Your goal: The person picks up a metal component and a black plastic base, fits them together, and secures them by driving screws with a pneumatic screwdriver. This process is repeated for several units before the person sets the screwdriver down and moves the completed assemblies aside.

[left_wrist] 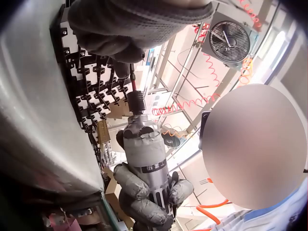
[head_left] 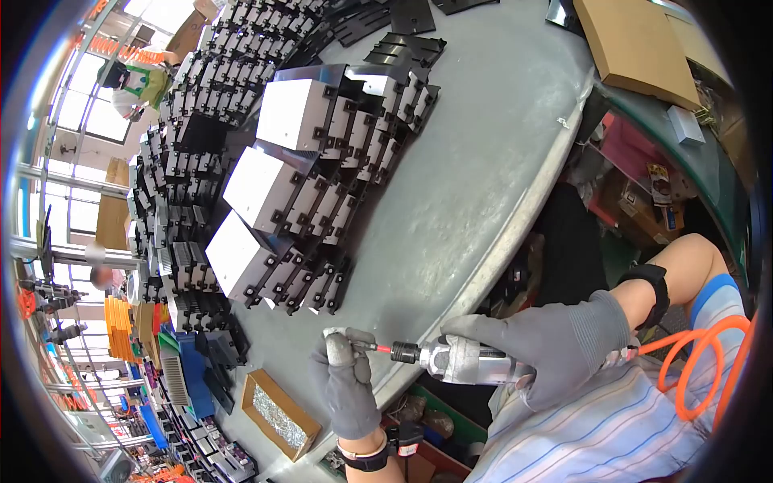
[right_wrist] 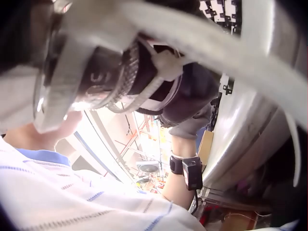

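Note:
My gloved right hand (head_left: 564, 346) grips the body of a pneumatic screwdriver (head_left: 463, 362), its nose pointing left over the table's near edge. From its black chuck (left_wrist: 136, 102) comes a bit (head_left: 384, 348) with a red section. My gloved left hand (head_left: 348, 390) is at the far end of that bit, fingers curled and pinching around its tip. I cannot tell whether a screw is between those fingertips. In the left wrist view, right-hand fingers (left_wrist: 149, 209) wrap the tool's body. A blurred strap and the tool's rear fill much of the right wrist view.
White blocks with black clips (head_left: 290, 193) stand in rows on the grey table (head_left: 459, 161). An open cardboard box (head_left: 278, 414) of small metal pieces lies left of my left hand. An orange coiled hose (head_left: 692, 346) trails right. Flat cardboard (head_left: 636, 48) lies at the upper right.

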Available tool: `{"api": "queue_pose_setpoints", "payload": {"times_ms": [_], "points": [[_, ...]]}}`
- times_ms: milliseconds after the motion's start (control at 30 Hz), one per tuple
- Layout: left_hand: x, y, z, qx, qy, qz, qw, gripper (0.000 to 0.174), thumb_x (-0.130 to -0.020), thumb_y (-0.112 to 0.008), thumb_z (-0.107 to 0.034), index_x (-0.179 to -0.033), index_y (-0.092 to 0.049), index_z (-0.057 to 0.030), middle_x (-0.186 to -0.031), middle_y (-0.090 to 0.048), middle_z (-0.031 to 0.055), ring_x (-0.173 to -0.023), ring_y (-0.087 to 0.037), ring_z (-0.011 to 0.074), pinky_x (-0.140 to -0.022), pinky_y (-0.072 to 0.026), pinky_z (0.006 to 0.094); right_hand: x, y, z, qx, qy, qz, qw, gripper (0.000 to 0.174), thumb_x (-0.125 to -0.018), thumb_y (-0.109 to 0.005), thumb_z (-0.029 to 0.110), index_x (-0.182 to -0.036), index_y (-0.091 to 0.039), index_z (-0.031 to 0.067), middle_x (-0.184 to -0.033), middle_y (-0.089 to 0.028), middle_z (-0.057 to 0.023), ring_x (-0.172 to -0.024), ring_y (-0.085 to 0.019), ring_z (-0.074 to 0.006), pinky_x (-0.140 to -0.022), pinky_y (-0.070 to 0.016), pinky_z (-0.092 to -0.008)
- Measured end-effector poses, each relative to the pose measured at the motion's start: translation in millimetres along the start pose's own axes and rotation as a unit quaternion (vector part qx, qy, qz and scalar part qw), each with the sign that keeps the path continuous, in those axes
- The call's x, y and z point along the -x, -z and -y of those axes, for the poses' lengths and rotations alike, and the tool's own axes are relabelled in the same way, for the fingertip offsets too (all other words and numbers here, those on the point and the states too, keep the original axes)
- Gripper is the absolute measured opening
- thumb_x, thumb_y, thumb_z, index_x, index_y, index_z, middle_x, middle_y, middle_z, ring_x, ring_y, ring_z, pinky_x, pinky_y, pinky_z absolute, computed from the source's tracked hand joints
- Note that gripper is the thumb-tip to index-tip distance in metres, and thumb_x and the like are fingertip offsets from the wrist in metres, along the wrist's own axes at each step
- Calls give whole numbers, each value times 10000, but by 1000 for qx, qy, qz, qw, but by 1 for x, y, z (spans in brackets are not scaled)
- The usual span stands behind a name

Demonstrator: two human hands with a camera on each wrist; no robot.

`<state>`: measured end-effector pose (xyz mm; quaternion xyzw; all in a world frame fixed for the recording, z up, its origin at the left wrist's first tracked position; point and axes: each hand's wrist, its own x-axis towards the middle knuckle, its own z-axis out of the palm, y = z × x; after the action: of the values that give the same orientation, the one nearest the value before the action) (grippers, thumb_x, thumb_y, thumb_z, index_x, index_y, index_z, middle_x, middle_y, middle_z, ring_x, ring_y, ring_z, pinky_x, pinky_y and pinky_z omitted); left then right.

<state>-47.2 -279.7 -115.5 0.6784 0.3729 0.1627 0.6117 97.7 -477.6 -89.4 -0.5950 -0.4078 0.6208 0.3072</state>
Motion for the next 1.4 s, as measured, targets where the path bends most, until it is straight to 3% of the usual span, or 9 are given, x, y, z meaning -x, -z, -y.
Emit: {"api": "queue_pose_setpoints", "payload": {"times_ms": [167,233,300,500,567,600,767,1100,1400], "points": [[-8,0,-9,-34,-27,55,998,361,-916,-489,-364,-809,-560,-26,-566,-418,-53,-446,-300,19,-429,-203,174,7,12,3,14,-7,20,1000,842,-643,-612,150,-1356,-179,35,-832,-584,-197,-771,-614,-320,-672,-480,-375],[-14,4,-12,-79,-60,82,992,267,-876,-540,-250,-805,-578,4,-659,-592,61,-444,-353,28,-421,-266,188,0,15,-13,21,3,29,999,839,-636,-612,147,-1354,-191,37,-851,-576,-190,-776,-608,-301,-666,-478,-365],[-22,9,-6,2,-76,131,988,294,-854,-575,-284,-824,-568,8,-667,-602,75,-438,-362,32,-420,-274,186,-18,9,-37,-238,200,88,946,810,-625,-602,141,-1338,-233,32,-895,-547,-165,-779,-581,-257,-669,-467,-354],[-28,-17,-25,98,24,60,993,359,-904,-512,-323,-994,-567,20,-593,-444,-30,-450,-319,34,-433,-211,186,0,35,-17,-106,68,42,991,908,-593,-601,125,-1401,-194,50,-1003,-483,-101,-869,-497,-195,-773,-421,-322],[-33,-16,-21,338,148,160,915,431,-928,-464,-312,-1135,-492,64,-748,-489,4,-552,-377,49,-471,-231,178,6,49,-10,-117,140,-22,983,887,-603,-595,120,-1397,-205,54,-950,-497,-74,-829,-501,-168,-733,-427,-309],[-29,-18,-23,294,171,146,929,445,-919,-489,-244,-1215,-419,82,-940,-502,56,-713,-460,83,-533,-321,164,4,54,-10,-134,169,-44,975,843,-613,-586,113,-1379,-239,53,-906,-496,-47,-795,-495,-137,-705,-429,-290],[-34,-13,-37,272,156,179,933,393,-889,-530,-106,-1243,-425,28,-1043,-508,93,-879,-516,126,-681,-444,166,-3,69,-6,-202,194,-99,955,773,-586,-581,59,-1302,-294,1,-853,-522,-115,-650,-581,-166,-563,-500,-302],[-47,-43,-41,452,58,141,879,387,-892,-573,-251,-1193,-466,-33,-844,-496,17,-684,-431,52,-491,-341,113,-3,50,-4,-205,158,-55,964,815,-578,-557,35,-1342,-273,11,-883,-505,-100,-689,-526,-142,-617,-481,-282],[-36,-42,-37,391,52,73,916,325,-892,-559,-324,-1044,-512,-40,-777,-443,-6,-558,-349,28,-416,-254,147,7,40,-1,-114,156,-64,979,826,-590,-574,88,-1349,-254,30,-932,-525,-131,-821,-546,-213,-710,-460,-318]]}}
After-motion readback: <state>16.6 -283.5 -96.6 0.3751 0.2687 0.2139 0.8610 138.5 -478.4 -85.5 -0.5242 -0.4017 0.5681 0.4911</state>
